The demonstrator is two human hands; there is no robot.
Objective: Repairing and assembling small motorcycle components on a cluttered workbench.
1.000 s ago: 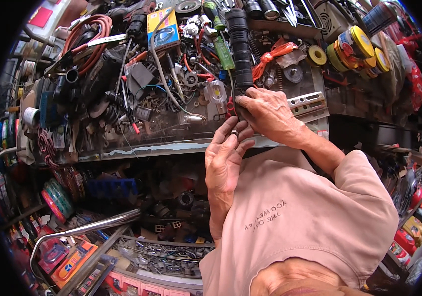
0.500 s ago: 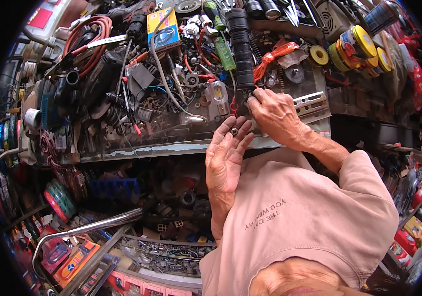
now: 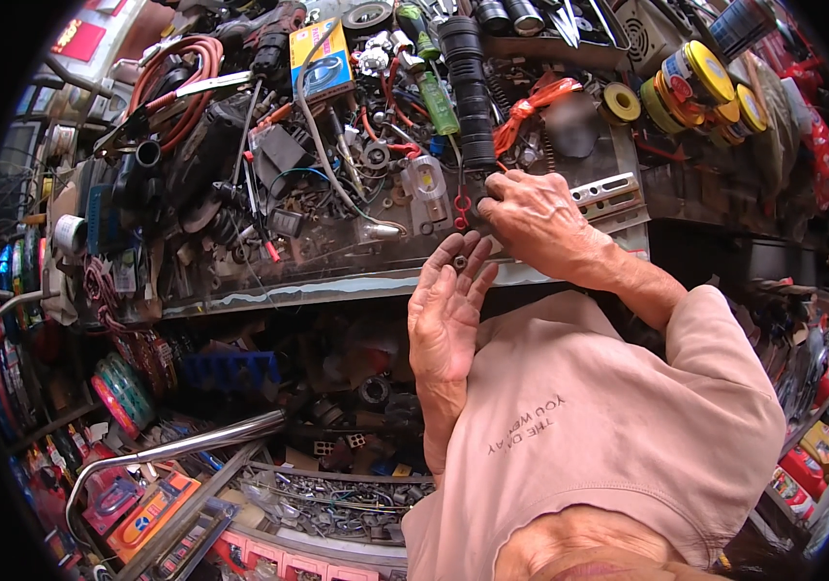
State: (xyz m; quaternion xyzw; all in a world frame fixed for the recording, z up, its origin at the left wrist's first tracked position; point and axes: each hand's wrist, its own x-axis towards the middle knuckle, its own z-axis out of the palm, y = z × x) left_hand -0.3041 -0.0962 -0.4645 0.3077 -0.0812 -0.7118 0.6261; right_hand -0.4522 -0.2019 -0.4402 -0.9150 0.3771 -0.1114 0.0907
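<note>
In the head view, a small dark nut-like piece [image 3: 459, 261] with a round hole lies on the fingers of the left hand [image 3: 445, 315], which is held palm up and flat, fingers spread, gripping nothing. The piece sits near the fingertips, just below the edge of the cluttered counter [image 3: 337, 286].

The right hand [image 3: 531, 215] rests knuckles up on the counter just above and right of the piece, fingers curled down among the parts; whether it pinches anything cannot be told. A red clip-like part [image 3: 461, 205] lies just beside its fingertips, below a black ribbed grip [image 3: 468, 87]. Under the counter, a shallow tray [image 3: 337, 499] holds loose metal hardware.
</note>
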